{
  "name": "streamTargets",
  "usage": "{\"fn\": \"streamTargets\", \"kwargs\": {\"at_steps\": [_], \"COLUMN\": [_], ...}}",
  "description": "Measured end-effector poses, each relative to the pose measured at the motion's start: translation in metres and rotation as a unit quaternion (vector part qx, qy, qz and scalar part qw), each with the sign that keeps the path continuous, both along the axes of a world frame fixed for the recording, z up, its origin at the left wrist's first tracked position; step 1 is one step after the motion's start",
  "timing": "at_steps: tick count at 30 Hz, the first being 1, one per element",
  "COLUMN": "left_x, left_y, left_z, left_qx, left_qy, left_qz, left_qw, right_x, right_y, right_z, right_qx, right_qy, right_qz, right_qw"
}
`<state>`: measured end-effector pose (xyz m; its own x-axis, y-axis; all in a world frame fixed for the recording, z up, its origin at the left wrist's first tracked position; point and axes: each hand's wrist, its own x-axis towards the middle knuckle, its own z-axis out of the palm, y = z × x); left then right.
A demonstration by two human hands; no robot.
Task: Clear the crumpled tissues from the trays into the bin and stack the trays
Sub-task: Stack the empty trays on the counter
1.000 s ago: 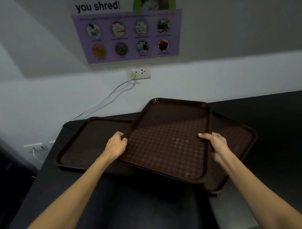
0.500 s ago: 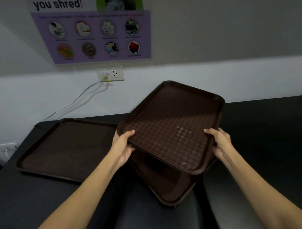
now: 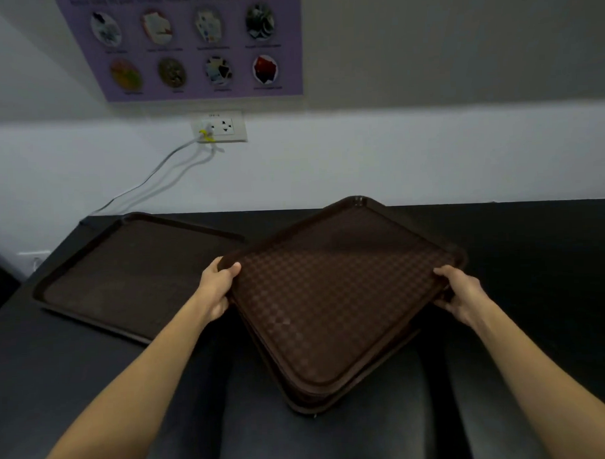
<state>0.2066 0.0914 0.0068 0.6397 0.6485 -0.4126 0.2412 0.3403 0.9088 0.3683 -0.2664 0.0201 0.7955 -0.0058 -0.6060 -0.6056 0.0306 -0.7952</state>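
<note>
A dark brown tray (image 3: 334,297) with a checkered pattern sits on top of a second brown tray (image 3: 310,406), whose rim shows along the near edge. My left hand (image 3: 218,289) grips the top tray's left corner. My right hand (image 3: 459,292) grips its right edge. A third brown tray (image 3: 124,276) lies flat on the black counter (image 3: 535,255) to the left, apart from the stack. No tissues show on any tray.
A white wall runs behind the counter, with a power socket (image 3: 220,126) and a cable (image 3: 148,179) trailing down to the left. A purple poster (image 3: 198,44) hangs above. The stack's near corner overhangs the counter's front edge.
Both hands carried the top tray right and lowered it, from tilted above the right tray to nested on it. The view shifted right.
</note>
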Motion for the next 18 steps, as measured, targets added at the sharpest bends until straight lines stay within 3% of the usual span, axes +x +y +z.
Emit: {"fn": "streamTargets", "kwargs": {"at_steps": [4,9,12,18], "left_x": [0.004,0.016,0.023,0.031], "left_y": [0.016,0.023,0.025,0.02], "left_z": [-0.02,-0.021,-0.027,-0.028], "left_qx": [0.133,0.293,0.326,0.342], "left_qy": [0.09,0.179,0.218,0.228], "left_qz": [-0.005,-0.049,-0.077,-0.094], "left_qw": [0.987,0.938,0.917,0.907], "right_x": [0.001,0.01,0.016,0.026], "right_y": [-0.002,-0.013,-0.02,-0.028], "right_z": [-0.011,-0.018,-0.022,-0.015], "right_qx": [-0.102,-0.214,-0.266,-0.347], "right_qy": [0.01,0.027,0.057,0.104], "right_qz": [0.101,0.2,0.249,0.341], "right_qw": [0.99,0.956,0.93,0.868]}}
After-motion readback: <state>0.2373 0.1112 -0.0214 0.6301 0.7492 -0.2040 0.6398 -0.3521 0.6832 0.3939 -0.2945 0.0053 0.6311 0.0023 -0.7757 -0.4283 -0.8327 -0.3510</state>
